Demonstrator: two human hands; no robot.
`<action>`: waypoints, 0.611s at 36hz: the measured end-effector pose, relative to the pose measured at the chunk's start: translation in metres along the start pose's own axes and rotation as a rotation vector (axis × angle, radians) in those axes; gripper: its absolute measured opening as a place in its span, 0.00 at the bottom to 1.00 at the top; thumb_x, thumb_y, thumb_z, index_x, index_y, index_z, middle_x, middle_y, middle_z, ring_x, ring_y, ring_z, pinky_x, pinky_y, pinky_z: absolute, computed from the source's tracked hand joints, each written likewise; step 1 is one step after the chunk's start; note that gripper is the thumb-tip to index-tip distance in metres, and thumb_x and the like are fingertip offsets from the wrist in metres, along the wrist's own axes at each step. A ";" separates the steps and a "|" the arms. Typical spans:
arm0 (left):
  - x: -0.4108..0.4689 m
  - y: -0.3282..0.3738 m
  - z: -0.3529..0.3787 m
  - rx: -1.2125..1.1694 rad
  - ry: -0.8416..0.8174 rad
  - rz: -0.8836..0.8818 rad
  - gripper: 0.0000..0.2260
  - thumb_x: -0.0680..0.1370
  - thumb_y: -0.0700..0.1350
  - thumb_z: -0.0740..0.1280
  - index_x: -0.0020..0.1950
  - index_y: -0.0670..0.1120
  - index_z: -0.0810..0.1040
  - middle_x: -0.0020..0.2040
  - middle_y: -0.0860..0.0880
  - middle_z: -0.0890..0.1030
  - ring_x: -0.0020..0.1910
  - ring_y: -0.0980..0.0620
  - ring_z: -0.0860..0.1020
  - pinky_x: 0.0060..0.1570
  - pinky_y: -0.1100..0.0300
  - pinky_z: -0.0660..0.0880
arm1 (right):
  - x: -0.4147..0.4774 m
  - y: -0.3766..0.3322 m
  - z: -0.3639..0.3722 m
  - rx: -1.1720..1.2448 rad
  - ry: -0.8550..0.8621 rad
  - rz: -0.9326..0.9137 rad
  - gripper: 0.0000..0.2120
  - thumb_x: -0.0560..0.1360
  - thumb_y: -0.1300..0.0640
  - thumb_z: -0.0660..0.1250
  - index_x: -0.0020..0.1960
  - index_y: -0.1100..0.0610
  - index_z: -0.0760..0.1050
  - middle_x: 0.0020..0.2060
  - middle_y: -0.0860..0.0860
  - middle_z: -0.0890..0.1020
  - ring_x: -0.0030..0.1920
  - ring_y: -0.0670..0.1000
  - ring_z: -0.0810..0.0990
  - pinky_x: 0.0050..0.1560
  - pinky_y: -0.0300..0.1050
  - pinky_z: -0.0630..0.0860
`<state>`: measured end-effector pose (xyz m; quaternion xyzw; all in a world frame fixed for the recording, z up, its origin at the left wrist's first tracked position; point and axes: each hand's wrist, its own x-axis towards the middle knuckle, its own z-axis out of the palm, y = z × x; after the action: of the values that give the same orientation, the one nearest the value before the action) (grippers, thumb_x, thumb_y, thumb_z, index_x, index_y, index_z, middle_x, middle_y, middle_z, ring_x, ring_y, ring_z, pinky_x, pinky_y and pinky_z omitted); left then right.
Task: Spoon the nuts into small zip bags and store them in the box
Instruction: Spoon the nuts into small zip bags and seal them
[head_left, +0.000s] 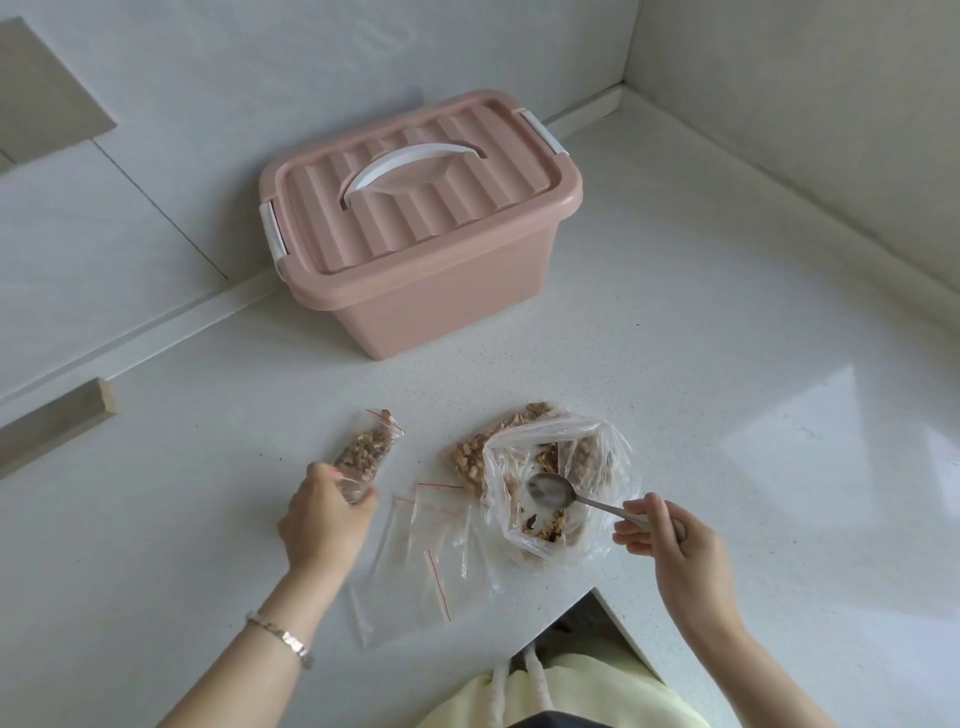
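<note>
Your left hand (324, 512) curls round the near end of the filled small zip bag (370, 449), which lies on the surface (727, 364) left of the big nut bag (558, 535). It looks light, soft and slippery, with loose brittle nuts inside, so I'd take it by its sides just under the red strip rather than squeeze the middle. Its long axis runs away from you and slightly right, strip end towards the lidded box (415, 228), while your right hand (670, 540) pinches the spoon (550, 491) handle, bowl inside the big bag.
</note>
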<state>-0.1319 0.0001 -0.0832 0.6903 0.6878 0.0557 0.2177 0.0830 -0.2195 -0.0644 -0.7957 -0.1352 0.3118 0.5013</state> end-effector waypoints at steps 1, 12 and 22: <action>0.006 -0.002 0.000 0.008 -0.003 -0.007 0.16 0.71 0.49 0.71 0.52 0.42 0.72 0.52 0.41 0.80 0.54 0.39 0.76 0.50 0.50 0.70 | 0.000 0.000 0.000 0.001 -0.003 0.002 0.13 0.79 0.55 0.57 0.42 0.53 0.78 0.32 0.50 0.84 0.36 0.47 0.83 0.40 0.40 0.80; 0.002 0.010 0.007 0.004 0.061 0.241 0.30 0.64 0.45 0.78 0.61 0.38 0.72 0.60 0.36 0.71 0.58 0.34 0.69 0.59 0.45 0.66 | 0.000 0.000 -0.003 0.018 -0.007 -0.008 0.12 0.78 0.54 0.57 0.43 0.54 0.78 0.33 0.52 0.84 0.36 0.47 0.83 0.39 0.38 0.80; -0.056 -0.005 0.018 0.368 -0.402 0.344 0.16 0.75 0.53 0.66 0.59 0.49 0.69 0.59 0.51 0.71 0.60 0.50 0.71 0.54 0.59 0.69 | -0.002 -0.004 -0.002 -0.067 -0.015 -0.098 0.13 0.78 0.54 0.58 0.40 0.50 0.79 0.34 0.47 0.84 0.35 0.45 0.82 0.40 0.42 0.78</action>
<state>-0.1321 -0.0591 -0.0888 0.8214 0.5028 -0.1711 0.2078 0.0828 -0.2202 -0.0599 -0.8021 -0.1880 0.2883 0.4880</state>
